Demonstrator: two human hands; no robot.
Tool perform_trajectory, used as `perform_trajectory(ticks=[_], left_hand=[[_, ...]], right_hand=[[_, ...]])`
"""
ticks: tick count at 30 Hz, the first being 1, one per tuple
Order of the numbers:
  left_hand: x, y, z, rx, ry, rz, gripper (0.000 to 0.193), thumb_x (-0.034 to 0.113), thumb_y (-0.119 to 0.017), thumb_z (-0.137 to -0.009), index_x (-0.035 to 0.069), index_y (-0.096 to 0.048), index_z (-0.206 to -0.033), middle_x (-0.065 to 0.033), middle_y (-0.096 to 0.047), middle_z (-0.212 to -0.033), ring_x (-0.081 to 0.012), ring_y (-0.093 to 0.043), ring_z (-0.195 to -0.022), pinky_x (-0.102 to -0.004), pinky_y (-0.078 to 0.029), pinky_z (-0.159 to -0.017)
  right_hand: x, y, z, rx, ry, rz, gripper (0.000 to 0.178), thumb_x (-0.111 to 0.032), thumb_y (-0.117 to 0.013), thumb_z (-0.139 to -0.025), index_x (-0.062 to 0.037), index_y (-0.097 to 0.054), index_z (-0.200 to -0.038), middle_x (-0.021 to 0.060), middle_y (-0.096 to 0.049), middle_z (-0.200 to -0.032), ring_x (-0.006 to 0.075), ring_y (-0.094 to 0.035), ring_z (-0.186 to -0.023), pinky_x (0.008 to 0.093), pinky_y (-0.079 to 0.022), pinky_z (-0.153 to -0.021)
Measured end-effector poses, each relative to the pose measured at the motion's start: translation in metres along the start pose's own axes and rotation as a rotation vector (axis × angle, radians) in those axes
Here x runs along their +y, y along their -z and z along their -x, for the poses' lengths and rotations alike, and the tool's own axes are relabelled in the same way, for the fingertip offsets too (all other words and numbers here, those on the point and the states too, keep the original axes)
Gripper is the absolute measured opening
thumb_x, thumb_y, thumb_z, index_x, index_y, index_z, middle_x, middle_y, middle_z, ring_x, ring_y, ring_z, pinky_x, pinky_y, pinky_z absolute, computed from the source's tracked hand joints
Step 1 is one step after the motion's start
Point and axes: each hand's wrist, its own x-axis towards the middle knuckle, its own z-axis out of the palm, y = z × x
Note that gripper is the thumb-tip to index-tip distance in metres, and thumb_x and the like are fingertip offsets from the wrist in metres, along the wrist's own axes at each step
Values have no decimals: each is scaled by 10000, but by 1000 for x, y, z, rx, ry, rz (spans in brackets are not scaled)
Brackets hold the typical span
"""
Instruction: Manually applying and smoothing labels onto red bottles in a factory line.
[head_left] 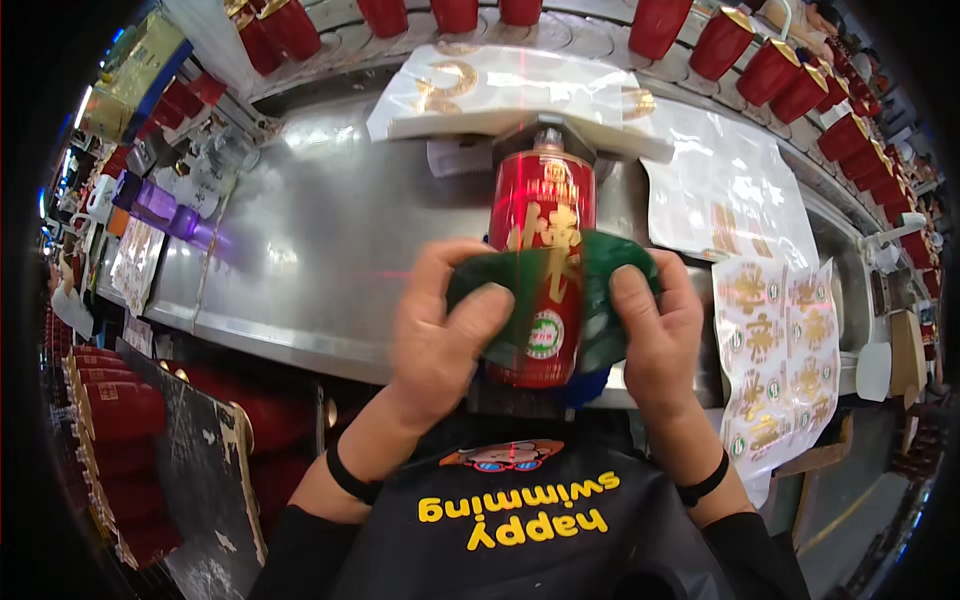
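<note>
A glossy red bottle (545, 190) with gold lettering and a round green-and-white mark lies in front of me, neck pointing away, its neck end against a dark holder (575, 135). Both hands stretch a limp dark green piece (605, 290), like a thin rubber sheet or cloth, across the bottle's lower half. It is blurred, and part of the bottle shows through the blur. My left hand (445, 325) pinches its left end between thumb and fingers. At the right end, my right hand (660, 325) grips it likewise, thumb on top.
Behind the holder lie white sheets with gold prints (500, 85); more transfer sheets (775, 350) hang over the bench's right side. A curved conveyor (580, 40) carries several red bottles. On the left stand a purple bottle (165, 208) and stacked red containers (110, 405) below the metal bench (330, 215).
</note>
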Motion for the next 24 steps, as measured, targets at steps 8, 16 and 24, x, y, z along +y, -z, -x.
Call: perform_trajectory(ticks=[8,16,24], left_hand=[[-38,18,29,15,-29,36,288,183,-588,-938,19,-498,-1157,-13,-541,-951,-77,-494,-861,-229,-422,-784],[-38,44,15,127,-75,-280,229,149,-602,-929,31,-557,-1119,-6,-566,-966,-85,-517,-884,-241,-448,-793],[-45,81,7,72,-251,-1099,374,121,-614,-893,19,-557,-1248,-197,-603,-1054,-303,-609,-919,-338,-473,-831]], right_hand=[[25,15,13,-45,96,221,242,-207,-649,-931,9,-577,-1012,36,-639,-823,60,-556,-727,217,-466,-653],[-35,0,33,-773,834,811,281,-35,-716,-738,-72,-645,-1007,92,-609,-934,279,-602,-863,362,-482,-751],[-57,91,-21,-131,694,1148,399,96,-549,-780,-14,-615,-1158,203,-593,-1231,348,-571,-1133,364,-466,-954]])
